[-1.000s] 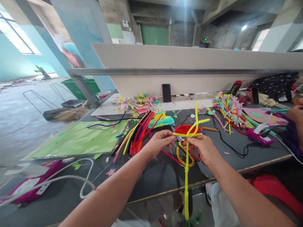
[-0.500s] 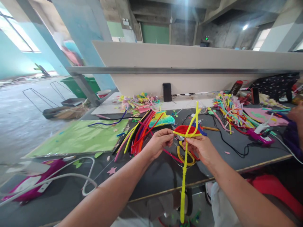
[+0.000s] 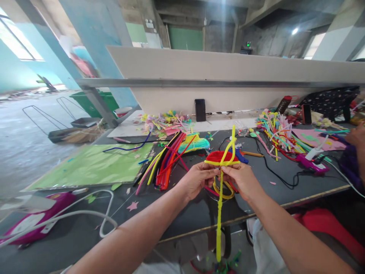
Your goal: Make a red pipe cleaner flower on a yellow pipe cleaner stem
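Observation:
A red and yellow pipe-cleaner piece [image 3: 218,156] is held up over the table, flat yellow edge downward. From it a long twisted yellow stem [image 3: 219,213] hangs past the table edge, and yellow ends cross in a loop above. My left hand [image 3: 199,178] is closed, its fingertips pinching at the stem's top just below the yellow edge. My right hand [image 3: 238,176] pinches the same joint from the right, thumb and finger on the yellow strands. Behind the hands, a yellow coil [image 3: 228,194] lies on the table, partly hidden.
Colored pipe cleaners [image 3: 168,163] and a green sheet [image 3: 94,163] lie left. A black phone [image 3: 200,110] leans against the white board. Purple power strips [image 3: 313,164] with cables flank the work area. Another person's hand [image 3: 359,135] is at the far right.
My left hand has moved from the left tip of the red and yellow piece in to the stem's top. The yellow strands above have turned slightly. The view has shifted a little.

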### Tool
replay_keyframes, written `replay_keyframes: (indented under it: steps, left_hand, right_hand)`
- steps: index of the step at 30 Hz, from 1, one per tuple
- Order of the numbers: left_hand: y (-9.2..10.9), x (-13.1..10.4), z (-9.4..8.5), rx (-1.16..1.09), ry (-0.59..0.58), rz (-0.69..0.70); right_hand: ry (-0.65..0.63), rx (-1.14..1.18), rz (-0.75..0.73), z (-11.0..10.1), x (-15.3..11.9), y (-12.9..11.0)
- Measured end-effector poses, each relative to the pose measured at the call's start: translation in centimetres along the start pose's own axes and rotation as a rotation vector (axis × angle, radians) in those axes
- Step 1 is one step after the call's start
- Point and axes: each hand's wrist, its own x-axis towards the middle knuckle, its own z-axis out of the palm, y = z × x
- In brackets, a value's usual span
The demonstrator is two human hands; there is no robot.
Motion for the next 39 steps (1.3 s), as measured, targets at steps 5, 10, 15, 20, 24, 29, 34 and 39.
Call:
replay_keyframes:
  steps: [5, 10, 15, 20, 24, 29, 34, 39]
  left_hand:
    - [-0.3, -0.1, -0.1, -0.033, 0.044, -0.021]
    - [0.0, -0.2, 0.0, -0.061, 0.076, -0.05]
    - [0.1, -0.2, 0.2, -0.089, 0.068, -0.1]
    - [0.1, 0.1, -0.2, -0.114, 0.083, -0.054]
    - [0.3, 0.3, -0.6, -0.112, 0.089, -0.007]
    - [0.4, 0.4, -0.9, -0.085, 0.099, 0.016]
    - [0.0, 0.5, -0.9, -0.06, 0.111, 0.001]
    - [0.1, 0.6, -0.9, -0.044, 0.123, -0.02]
  right_hand:
    - [-0.085, -0.049, 0.071, 0.5, -0.3, 0.2]
    - [-0.119, -0.058, 0.187, 0.3, -0.3, 0.0]
    - [-0.15, -0.074, 0.204, 0.0, -0.2, -0.2]
    - [-0.151, -0.04, 0.186, 0.0, -0.1, -0.2]
    - [-0.043, -0.036, 0.131, -0.8, 0.1, -0.5]
    - [0.062, -0.063, 0.007, -2.4, 0.5, -1.1]
    - [0.065, 0.052, 0.044, -2.6, 0.6, -1.3]
    - [0.013, 0.251, 0.066, -1.8, 0.6, -0.9]
